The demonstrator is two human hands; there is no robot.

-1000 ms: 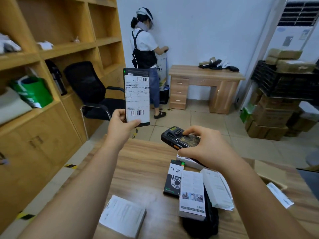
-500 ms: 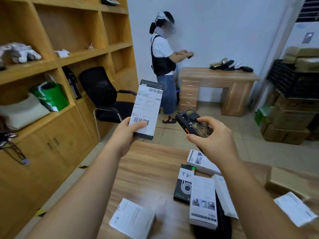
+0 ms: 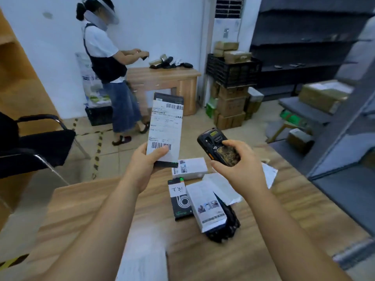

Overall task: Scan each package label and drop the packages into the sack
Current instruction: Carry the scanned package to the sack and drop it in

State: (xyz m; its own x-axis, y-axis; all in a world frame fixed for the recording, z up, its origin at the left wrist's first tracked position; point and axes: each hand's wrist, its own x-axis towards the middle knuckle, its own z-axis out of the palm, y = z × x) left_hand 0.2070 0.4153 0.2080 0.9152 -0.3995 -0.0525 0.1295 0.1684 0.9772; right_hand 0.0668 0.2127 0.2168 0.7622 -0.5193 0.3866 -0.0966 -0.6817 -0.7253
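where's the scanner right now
In the head view, the scanner is right of centre, gripped in the right hand, beside the labelled package above the table.

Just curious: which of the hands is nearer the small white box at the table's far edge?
Right, narrowly. The right hand holds the scanner just beside the white box; the left hand holds the labelled package left of it.

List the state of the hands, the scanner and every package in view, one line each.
left hand: grips the held package by its lower end
held package: upright, label facing the camera
right hand: holds the scanner
scanner: raised beside the held package
black package: flat on the table
white package: lying across a black item
table: bears the remaining packages
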